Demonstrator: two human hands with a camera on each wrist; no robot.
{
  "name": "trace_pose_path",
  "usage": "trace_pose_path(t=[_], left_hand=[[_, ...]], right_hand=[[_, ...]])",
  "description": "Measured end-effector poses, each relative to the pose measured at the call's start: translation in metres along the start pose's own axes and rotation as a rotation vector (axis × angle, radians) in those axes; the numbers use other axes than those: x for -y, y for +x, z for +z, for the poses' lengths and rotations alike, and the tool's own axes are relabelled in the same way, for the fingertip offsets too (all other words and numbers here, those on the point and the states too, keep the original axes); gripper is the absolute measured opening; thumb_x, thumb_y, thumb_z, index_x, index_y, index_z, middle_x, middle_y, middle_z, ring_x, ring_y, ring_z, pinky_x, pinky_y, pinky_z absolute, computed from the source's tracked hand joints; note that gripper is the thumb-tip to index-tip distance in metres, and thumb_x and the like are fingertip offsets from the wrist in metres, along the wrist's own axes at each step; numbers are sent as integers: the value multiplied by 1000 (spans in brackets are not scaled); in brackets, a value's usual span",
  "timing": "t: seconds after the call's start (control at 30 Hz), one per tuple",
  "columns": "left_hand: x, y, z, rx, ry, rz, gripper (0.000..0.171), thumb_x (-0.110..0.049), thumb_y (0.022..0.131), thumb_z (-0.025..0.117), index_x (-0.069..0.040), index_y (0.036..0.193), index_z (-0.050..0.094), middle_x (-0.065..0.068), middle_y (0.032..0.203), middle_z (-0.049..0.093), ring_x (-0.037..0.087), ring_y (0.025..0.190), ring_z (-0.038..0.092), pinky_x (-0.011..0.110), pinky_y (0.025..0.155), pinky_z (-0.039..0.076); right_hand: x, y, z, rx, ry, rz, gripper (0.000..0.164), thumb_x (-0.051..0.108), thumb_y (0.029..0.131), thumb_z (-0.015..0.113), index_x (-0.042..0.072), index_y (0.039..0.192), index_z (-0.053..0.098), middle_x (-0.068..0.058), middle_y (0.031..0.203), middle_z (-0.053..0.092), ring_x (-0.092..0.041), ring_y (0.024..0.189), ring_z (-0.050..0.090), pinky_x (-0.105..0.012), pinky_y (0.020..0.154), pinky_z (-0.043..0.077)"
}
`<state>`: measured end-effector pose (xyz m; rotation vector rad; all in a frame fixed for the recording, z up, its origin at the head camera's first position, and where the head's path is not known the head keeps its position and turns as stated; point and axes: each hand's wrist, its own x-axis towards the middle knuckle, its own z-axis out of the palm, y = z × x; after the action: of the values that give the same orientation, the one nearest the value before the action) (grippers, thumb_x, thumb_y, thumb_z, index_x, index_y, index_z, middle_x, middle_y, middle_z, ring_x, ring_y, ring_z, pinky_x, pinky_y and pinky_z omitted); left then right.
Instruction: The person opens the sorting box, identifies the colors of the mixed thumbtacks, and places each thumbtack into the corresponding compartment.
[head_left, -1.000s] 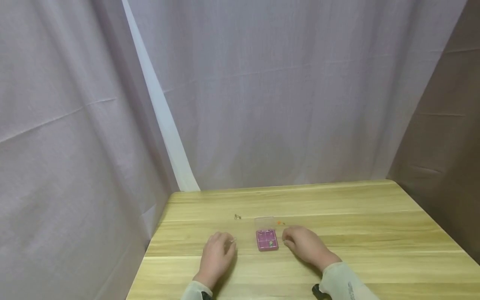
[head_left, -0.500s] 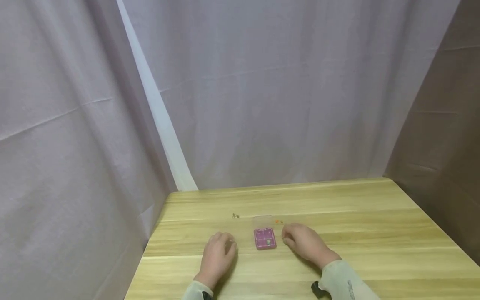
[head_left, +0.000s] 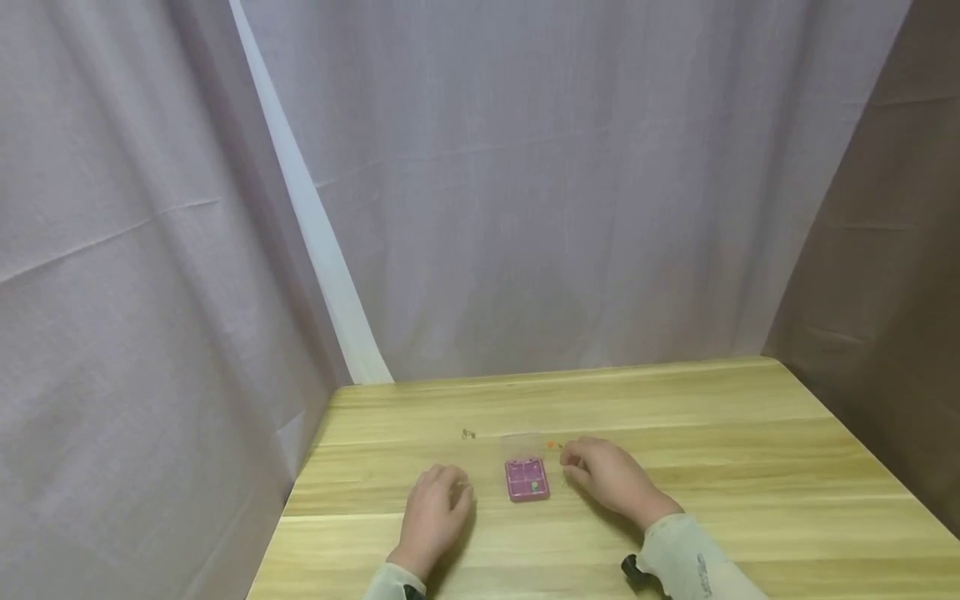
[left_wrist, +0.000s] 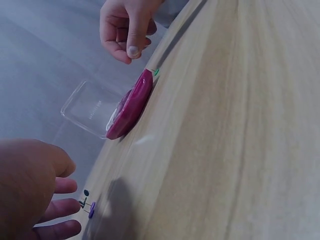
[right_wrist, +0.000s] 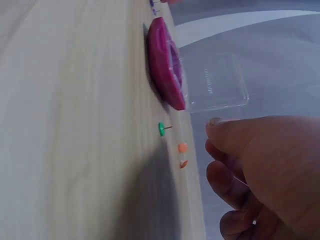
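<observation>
An open pink-purple box with four-sided compartments lies between the hands, its clear lid tipped back. A green thing sits in its front right compartment. My right hand hovers right of the box, fingers loosely bent, with no object visible between thumb and index finger. Near it in the right wrist view lie a green thumbtack, point sideways, and two orange thumbtacks. My left hand stays left of the box, fingers relaxed, close to a purple thumbtack and dark ones.
A small cluster of dark tacks lies on the wooden table behind the left hand. Grey curtains hang behind and beside the table.
My right hand has shifted slightly away from me, towards the orange tacks. My left hand keeps its place. The head view has turned a little, so the box appears further left.
</observation>
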<state>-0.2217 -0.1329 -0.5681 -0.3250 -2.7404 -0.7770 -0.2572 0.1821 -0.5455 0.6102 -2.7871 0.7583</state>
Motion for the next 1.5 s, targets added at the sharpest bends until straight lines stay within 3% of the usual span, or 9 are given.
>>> trace_pose_path(t=[0.23, 0.5, 0.73, 0.9, 1.5], left_hand=[[-2, 0, -2, -19, -3, 17, 21, -34, 90, 65, -19, 104, 68, -1, 98, 66, 13, 89, 54, 45, 82, 52], [-1, 1, 1, -30, 11, 30, 20, -33, 90, 65, -20, 104, 68, -1, 100, 66, 14, 91, 54, 46, 82, 52], [-1, 1, 2, -27, 11, 26, 20, -34, 90, 64, -20, 104, 68, -1, 102, 66, 14, 93, 54, 46, 84, 52], [0, -2, 3, -18, 5, 13, 21, -34, 90, 65, -19, 105, 68, 1, 102, 67, 15, 93, 55, 47, 84, 52], [0, -1, 0, -17, 0, 3, 22, -35, 90, 65, -19, 105, 68, 1, 102, 67, 15, 92, 54, 47, 84, 51]], right_hand=[[16, 3, -3, -5, 34, -40, 11, 24, 85, 73, 24, 96, 72, 10, 96, 71, -4, 81, 58, -37, 78, 55], [27, 6, 5, 20, 19, -89, 6, 25, 86, 73, 25, 92, 70, 17, 86, 65, -2, 76, 56, -35, 72, 55], [27, 5, 15, 22, -5, -126, 7, 28, 84, 75, 29, 86, 68, 16, 87, 68, -11, 92, 62, -44, 83, 57], [26, 4, 22, 44, -33, -147, 7, 30, 85, 74, 28, 87, 68, 15, 86, 67, -6, 80, 58, -41, 76, 56], [28, 6, 23, 31, -85, -205, 6, 29, 86, 74, 27, 89, 69, 15, 91, 69, -7, 86, 61, -41, 80, 57]])
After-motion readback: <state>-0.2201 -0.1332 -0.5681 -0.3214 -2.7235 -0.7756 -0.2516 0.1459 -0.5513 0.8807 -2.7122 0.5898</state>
